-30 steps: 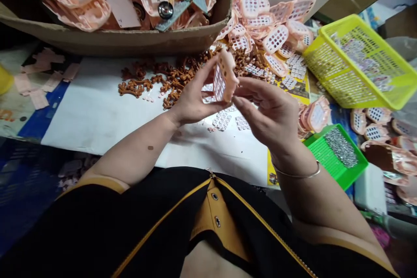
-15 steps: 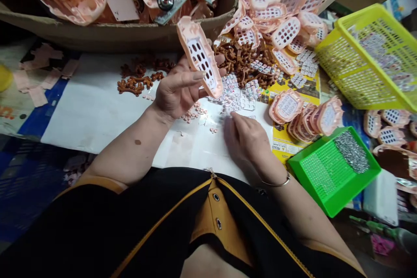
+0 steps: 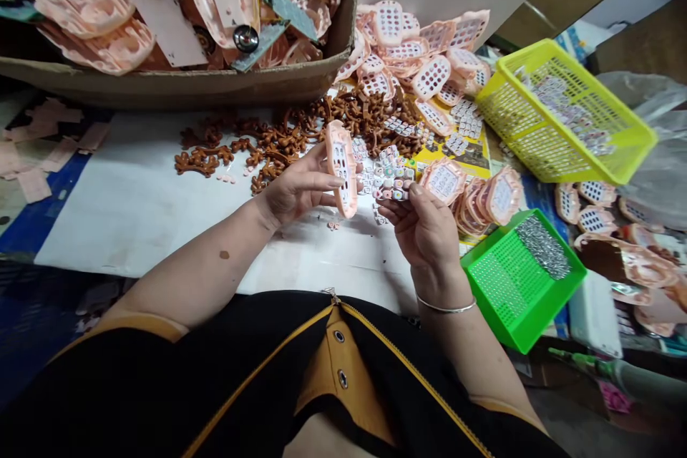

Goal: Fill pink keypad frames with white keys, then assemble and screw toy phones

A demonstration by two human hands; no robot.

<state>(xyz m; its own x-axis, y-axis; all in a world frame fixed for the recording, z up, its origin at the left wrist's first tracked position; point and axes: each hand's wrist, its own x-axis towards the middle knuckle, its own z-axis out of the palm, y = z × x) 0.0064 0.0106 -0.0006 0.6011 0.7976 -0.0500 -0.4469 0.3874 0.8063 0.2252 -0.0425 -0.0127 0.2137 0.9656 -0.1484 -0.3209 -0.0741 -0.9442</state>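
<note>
My left hand point(image 3: 298, 189) grips a pink plastic shell point(image 3: 343, 168) with rows of oval holes, tilted nearly edge-on above the white work surface. In my right hand point(image 3: 429, 222), between thumb and fingers, is a button pad point(image 3: 394, 189) of small white keys with coloured prints. The pad is close to the shell's right side, apart from it. Behind both lie loose button pads point(image 3: 389, 155) and a heap of brown plastic parts point(image 3: 370, 111). Small pink pieces point(image 3: 333, 226) lie on the surface below the shell.
A cardboard box point(image 3: 215, 89) full of pink shells and circuit boards stands at the back left. Perforated shells point(image 3: 432, 77) are piled at the back. To the right are stacked shells point(image 3: 502, 195), a yellow basket point(image 3: 574, 150) of button pads, and a green basket point(image 3: 488, 286) holding screws.
My right hand has lifted from the surface with a button pad in it. My left hand has turned the shell more upright and edge-on. The camera view has shifted.
</note>
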